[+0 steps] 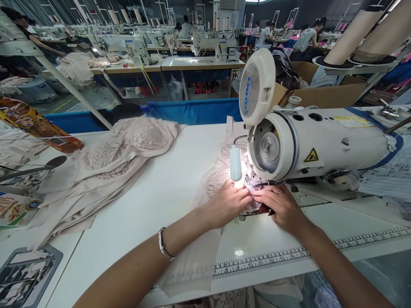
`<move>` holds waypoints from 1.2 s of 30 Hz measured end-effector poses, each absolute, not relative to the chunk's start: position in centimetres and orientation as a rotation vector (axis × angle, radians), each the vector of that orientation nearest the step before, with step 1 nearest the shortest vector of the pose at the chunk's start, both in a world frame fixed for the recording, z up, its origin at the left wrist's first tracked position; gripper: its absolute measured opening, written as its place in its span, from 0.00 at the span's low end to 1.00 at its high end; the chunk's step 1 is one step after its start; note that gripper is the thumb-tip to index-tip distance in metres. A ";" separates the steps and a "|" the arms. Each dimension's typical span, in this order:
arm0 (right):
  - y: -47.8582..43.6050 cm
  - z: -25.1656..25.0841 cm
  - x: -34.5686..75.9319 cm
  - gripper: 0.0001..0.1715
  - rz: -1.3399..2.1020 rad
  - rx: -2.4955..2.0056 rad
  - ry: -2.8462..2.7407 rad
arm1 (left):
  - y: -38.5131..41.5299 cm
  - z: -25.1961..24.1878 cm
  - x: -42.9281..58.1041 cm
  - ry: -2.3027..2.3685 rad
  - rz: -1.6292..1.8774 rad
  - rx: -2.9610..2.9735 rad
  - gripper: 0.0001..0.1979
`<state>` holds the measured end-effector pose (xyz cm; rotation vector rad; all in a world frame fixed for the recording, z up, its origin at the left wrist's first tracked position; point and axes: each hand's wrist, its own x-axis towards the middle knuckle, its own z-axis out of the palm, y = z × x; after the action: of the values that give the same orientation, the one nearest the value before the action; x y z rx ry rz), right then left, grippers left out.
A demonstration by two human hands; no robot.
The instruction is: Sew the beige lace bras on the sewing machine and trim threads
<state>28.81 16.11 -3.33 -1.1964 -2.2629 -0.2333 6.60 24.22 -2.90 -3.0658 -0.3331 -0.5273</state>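
My left hand (pixel 229 203), with a silver bracelet at the wrist, has its fingers pressed together on a pale pink lace garment (pixel 216 182) beside the needle area of a white sewing machine (pixel 327 143). From the other side my right hand (pixel 284 209), wearing a ring, pinches the fabric's edge close to the left fingertips. Something small and dark shows under the right fingers; its kind is unclear. A small lamp (pixel 235 163) shines brightly over the fingertips. The needle is hidden behind the machine head and glare.
Several lace garments (pixel 128 145) lie piled on the left of the white table (pixel 173 179). A bottle of brown drink (pixel 38 126) leans behind them. A printed ruler strip (pixel 266 259) runs along the front edge. Thread cones (pixel 353 34) stand at right; other people work farther back.
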 end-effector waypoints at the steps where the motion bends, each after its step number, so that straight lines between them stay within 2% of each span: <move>1: 16.1 -3.2 28.7 0.29 -0.245 -1.177 -2.255 | 24.2 -2.9 6.6 -0.285 -0.525 -3.078 0.14; 3: 16.1 -2.9 28.6 0.28 -0.262 -1.150 -2.243 | 24.2 -3.0 6.7 -0.277 -0.530 -3.078 0.12; 12: 16.2 -3.4 28.7 0.33 -0.229 -1.202 -2.268 | 24.0 -3.1 6.6 -0.406 -0.588 -2.973 0.09; 19: 16.3 -4.2 29.1 0.40 -0.249 -1.226 -2.269 | 24.0 -3.8 6.9 -0.276 -0.554 -2.936 0.13; 24: 16.1 -4.0 29.2 0.37 -0.230 -1.280 -2.211 | 23.8 -3.7 7.1 -0.278 -0.583 -3.015 0.13; 27: 16.0 -3.7 29.3 0.35 -0.220 -1.252 -2.225 | 24.2 -3.0 7.0 -0.548 -0.571 -3.055 0.13; 31: 16.2 -3.7 29.3 0.34 -0.214 -1.200 -2.260 | 25.3 -1.4 6.2 -1.166 -0.262 -2.915 0.15; 34: 16.3 -3.7 29.2 0.33 -0.171 -1.145 -2.279 | 25.7 -0.1 5.5 -1.349 0.078 -2.862 0.14; 36: 16.4 -3.6 29.1 0.32 -0.163 -1.122 -2.258 | 25.9 0.6 5.1 -1.386 0.167 -2.857 0.12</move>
<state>29.11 16.38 -3.60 -1.1216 -2.2576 -0.1634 5.12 25.86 0.57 -2.8571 -1.3857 0.1670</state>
